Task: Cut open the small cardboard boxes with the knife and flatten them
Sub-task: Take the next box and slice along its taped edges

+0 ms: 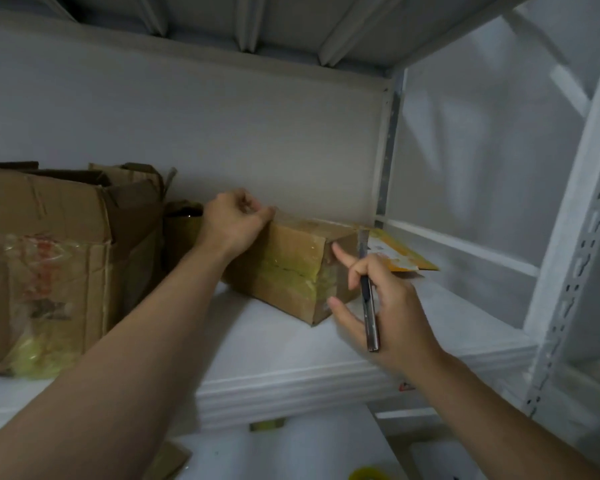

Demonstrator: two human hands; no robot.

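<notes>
Curling over the small box (291, 268) on the shelf (274, 358), the left hand (232, 223) gripped its top edge; the right hand (395, 313) pinched the knife (368, 306), spare fingers splayed. Best bet: steady the box first, blade clear of fingers.

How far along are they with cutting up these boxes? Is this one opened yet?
Hardly begun, it seems. Done: nothing plainly; the flat yellow piece behind may be a flattened box, I cannot tell. In hand: the left hand grips the small box on the shelf, still taped shut, while the right hand holds the knife beside its end. Left: cutting and flattening it.
</notes>
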